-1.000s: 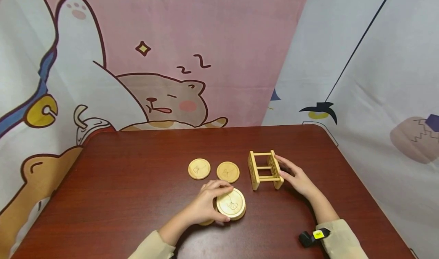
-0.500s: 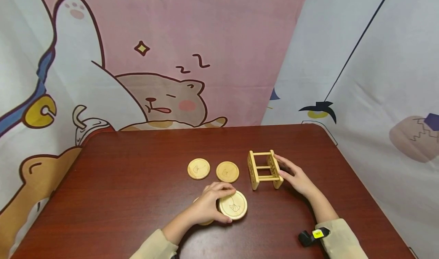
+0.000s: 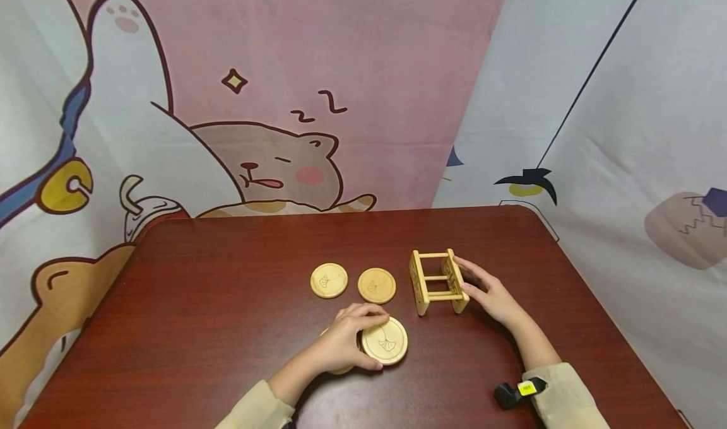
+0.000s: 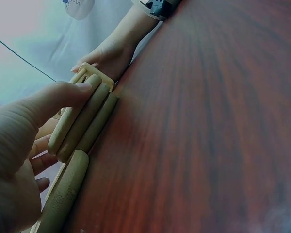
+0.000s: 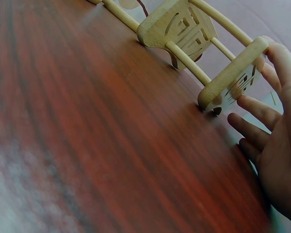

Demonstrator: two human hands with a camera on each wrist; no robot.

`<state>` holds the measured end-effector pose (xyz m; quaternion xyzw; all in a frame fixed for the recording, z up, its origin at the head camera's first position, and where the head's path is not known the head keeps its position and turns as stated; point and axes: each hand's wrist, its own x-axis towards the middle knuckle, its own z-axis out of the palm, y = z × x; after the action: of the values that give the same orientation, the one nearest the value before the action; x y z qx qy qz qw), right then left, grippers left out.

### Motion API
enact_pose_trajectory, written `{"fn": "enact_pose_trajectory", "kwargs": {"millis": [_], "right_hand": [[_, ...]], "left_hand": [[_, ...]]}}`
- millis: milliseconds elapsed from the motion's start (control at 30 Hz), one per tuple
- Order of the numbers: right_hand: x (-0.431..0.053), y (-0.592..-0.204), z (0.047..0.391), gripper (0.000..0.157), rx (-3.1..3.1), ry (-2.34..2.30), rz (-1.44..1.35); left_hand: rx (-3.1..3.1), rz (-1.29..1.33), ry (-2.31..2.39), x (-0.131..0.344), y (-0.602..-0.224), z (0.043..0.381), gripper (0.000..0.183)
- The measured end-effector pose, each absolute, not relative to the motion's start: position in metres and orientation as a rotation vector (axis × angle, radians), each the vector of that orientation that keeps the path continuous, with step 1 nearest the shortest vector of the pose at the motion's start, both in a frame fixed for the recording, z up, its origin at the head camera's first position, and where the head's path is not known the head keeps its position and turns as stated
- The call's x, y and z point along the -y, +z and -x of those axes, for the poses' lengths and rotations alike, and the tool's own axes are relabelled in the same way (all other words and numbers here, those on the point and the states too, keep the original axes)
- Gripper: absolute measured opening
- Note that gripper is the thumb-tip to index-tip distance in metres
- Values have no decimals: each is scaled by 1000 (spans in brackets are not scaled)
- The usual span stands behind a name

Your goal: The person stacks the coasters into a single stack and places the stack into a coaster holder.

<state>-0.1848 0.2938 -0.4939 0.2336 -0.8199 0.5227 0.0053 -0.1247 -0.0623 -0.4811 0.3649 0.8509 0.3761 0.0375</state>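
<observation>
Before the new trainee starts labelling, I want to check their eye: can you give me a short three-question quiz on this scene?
1. True or false: the right hand touches the wooden rack.
2. How many coasters lie apart from the hands, near the table middle?
3. The left hand grips: A) the rack B) a stack of coasters C) nothing

Key
1. True: straight fingers rest on its end panel.
2. Two: left coaster and right coaster.
3. B
</observation>
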Motion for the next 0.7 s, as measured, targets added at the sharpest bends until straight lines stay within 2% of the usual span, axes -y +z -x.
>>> {"fn": "enact_pose_trajectory", "kwargs": {"millis": [700], "right_hand": [[-293,-492,184,52,2561,1641,-730]], "left_hand": [[-2561,-1073,1257,75,-476,123,89]]}}
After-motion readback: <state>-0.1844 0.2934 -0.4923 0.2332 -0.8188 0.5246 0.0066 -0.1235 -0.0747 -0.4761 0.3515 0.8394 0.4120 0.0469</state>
